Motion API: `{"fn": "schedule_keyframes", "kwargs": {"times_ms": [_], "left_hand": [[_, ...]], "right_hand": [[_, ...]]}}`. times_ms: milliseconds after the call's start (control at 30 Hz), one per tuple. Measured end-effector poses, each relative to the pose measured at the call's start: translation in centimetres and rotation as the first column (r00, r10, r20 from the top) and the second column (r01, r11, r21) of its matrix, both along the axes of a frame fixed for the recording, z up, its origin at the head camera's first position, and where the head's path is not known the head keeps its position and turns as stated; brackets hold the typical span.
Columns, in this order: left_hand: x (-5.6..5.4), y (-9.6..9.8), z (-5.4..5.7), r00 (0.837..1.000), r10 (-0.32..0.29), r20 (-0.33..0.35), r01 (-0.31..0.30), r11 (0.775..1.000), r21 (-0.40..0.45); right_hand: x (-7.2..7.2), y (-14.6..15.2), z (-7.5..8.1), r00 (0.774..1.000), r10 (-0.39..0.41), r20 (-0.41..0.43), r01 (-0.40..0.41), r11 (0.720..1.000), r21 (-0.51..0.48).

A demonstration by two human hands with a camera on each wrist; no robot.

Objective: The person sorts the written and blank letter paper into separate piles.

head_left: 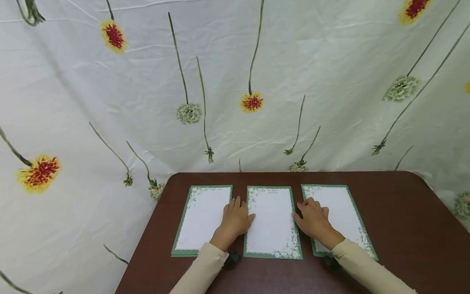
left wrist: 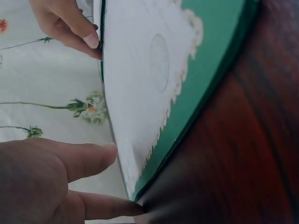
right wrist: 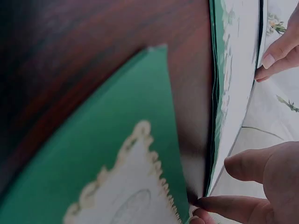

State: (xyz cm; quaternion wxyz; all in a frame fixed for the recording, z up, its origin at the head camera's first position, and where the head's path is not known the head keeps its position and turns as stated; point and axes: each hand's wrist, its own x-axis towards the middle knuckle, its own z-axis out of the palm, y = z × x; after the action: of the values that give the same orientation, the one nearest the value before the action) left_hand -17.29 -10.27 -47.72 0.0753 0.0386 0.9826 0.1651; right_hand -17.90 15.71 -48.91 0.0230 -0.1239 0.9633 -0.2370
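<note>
Three white sheets with floral corners and green borders lie in a row: the left sheet (head_left: 203,220), the middle sheet (head_left: 271,224) and the right sheet (head_left: 341,208). My left hand (head_left: 235,218) is over the left sheet's right edge, its thumb reaching the middle sheet's left edge. My right hand (head_left: 313,218) lies over the right sheet's left part, with its thumb at the middle sheet's right edge. Layered green edges (right wrist: 215,93) show under the middle sheet in the right wrist view. Neither hand visibly grips anything; the fingers look relaxed.
The sheets lie on a dark reddish-brown table (head_left: 396,220) with rounded far corners. Behind it hangs a pale cloth (head_left: 330,81) printed with flowers and stems. A small dark object (head_left: 232,260) sits at the left wrist.
</note>
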Motion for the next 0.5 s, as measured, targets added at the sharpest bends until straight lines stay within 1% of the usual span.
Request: {"fn": "schedule_keyframes", "kwargs": {"times_ms": [100, 267, 367, 500], "left_hand": [[0.03, 0.07, -0.06, 1.0, -0.008, 0.005, 0.008, 1.0, 0.0], [0.07, 0.28, -0.15, 1.0, -0.002, 0.012, 0.002, 1.0, 0.013], [0.22, 0.46, -0.18, 1.0, -0.006, 0.004, 0.006, 1.0, 0.011], [0.27, 0.6, -0.53, 1.0, -0.006, -0.008, 0.006, 1.0, -0.001]], "right_hand": [[0.08, -0.25, 0.05, 1.0, 0.0, 0.002, 0.0, 1.0, 0.003], [0.03, -0.6, 0.04, 1.0, 0.0, 0.004, 0.0, 1.0, 0.017], [-0.05, -0.75, -0.06, 1.0, -0.004, 0.012, 0.003, 1.0, 0.02], [0.0, -0.89, 0.0, 1.0, -0.007, 0.019, 0.007, 1.0, 0.012]]}}
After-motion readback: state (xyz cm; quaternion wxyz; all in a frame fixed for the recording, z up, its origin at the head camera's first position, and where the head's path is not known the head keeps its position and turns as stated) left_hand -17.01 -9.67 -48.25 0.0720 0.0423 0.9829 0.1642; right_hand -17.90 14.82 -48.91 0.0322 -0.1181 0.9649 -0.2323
